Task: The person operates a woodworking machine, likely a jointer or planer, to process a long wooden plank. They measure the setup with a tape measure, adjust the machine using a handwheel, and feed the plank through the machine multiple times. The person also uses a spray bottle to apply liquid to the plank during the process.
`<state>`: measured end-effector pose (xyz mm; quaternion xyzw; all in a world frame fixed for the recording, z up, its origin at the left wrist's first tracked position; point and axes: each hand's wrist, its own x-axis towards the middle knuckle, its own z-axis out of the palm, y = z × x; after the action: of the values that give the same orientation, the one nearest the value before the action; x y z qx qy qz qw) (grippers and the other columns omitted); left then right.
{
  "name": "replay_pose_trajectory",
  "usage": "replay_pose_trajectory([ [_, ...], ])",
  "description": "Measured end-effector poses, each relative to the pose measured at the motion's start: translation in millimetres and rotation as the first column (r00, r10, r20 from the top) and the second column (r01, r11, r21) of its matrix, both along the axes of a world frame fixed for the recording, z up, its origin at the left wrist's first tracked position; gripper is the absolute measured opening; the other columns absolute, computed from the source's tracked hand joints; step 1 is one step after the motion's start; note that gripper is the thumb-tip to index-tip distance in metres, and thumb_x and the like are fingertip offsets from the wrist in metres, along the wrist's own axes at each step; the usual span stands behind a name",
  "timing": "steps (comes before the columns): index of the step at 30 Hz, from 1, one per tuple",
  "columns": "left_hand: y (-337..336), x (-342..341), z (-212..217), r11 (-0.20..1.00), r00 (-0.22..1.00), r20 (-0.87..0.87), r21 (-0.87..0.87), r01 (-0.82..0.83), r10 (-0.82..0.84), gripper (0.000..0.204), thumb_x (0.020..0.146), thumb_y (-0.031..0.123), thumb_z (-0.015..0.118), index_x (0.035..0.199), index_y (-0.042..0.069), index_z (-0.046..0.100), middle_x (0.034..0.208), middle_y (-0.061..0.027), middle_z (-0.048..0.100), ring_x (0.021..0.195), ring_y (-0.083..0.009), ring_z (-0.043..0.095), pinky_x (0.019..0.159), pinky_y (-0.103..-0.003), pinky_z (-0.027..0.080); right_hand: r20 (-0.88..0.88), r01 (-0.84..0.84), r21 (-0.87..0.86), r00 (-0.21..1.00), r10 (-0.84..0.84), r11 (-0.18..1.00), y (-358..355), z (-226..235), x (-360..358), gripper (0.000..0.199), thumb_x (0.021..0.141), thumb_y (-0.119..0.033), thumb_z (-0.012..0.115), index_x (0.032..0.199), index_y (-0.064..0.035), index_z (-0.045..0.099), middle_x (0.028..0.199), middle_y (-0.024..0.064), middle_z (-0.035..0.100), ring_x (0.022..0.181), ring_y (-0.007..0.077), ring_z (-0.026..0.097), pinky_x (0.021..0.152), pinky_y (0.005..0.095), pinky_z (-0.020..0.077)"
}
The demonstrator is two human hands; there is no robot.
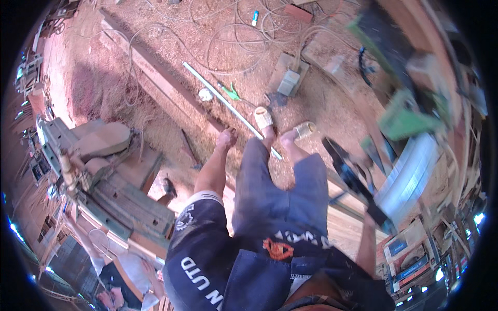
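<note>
My left hand (226, 139) is closed at the near end of a long reddish-brown timber beam (171, 90). The beam runs along the ground away to the far left. My right forearm (367, 239) reaches up on the right beside a long black machine part (355, 179), where the fingers are hidden and blurred. Past that part curves a blurred whitish-blue piece (412, 179). A thin white strip (223, 98) lies on the ground just right of the beam, passing close to my feet.
A dusty woodworking machine (111, 181) stands on the left, with another person (127, 280) behind it. Loose cables (238, 39) coil across the sawdust ahead. Green machinery (410, 116) rises at right. A grey box on a board (288, 82) lies beyond my feet.
</note>
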<state>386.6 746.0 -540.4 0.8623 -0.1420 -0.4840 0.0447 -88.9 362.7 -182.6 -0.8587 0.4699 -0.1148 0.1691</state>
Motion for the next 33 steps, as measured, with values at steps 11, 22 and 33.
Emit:
replay_pose_trajectory([
  [11, -72, 125, -298, 0.670, 0.714, 0.056, 0.401, 0.625, -0.698, 0.076, 0.106, 0.010, 0.042, 0.171, 0.034, 0.011, 0.175, -0.0062, 0.027, 0.163, -0.0312, 0.020, 0.130, -0.050, 0.025, -0.179, 0.180, -0.184, 0.961, -0.212, 0.966, 10, 32, 13, 0.036, 0.102, -0.036, 0.063, 0.091, -0.0017, 0.061, 0.090, 0.0071, 0.060, 0.083, 0.0210, 0.057, 0.073, 0.0373, 0.0465],
  [22, -73, 160, -188, 0.676, 0.686, 0.013, 0.183, 0.714, -0.728, 0.048, 0.105, 0.036, 0.057, 0.150, 0.018, 0.056, 0.120, -0.0185, 0.074, 0.105, -0.0388, 0.073, 0.095, -0.056, 0.054, -0.030, 0.270, -0.054, 0.962, -0.272, 0.961, 27, 24, 19, 0.028, 0.094, -0.031, 0.068, 0.091, -0.0032, 0.067, 0.079, 0.0081, 0.063, 0.073, 0.0228, 0.062, 0.067, 0.0378, 0.0488],
  [33, -198, 142, 351, 0.536, 0.875, 0.354, -0.693, 0.483, -0.330, 0.032, 0.089, 0.008, 0.078, 0.119, -0.001, 0.073, 0.112, -0.0168, 0.069, 0.105, -0.0334, 0.067, 0.094, -0.042, 0.053, 0.062, 0.174, -0.058, 0.983, -0.171, 0.983, 12, -20, 24, 0.038, 0.073, -0.041, 0.080, 0.097, -0.0137, 0.072, 0.077, 0.0071, 0.071, 0.073, 0.0311, 0.069, 0.074, 0.0445, 0.0533],
])
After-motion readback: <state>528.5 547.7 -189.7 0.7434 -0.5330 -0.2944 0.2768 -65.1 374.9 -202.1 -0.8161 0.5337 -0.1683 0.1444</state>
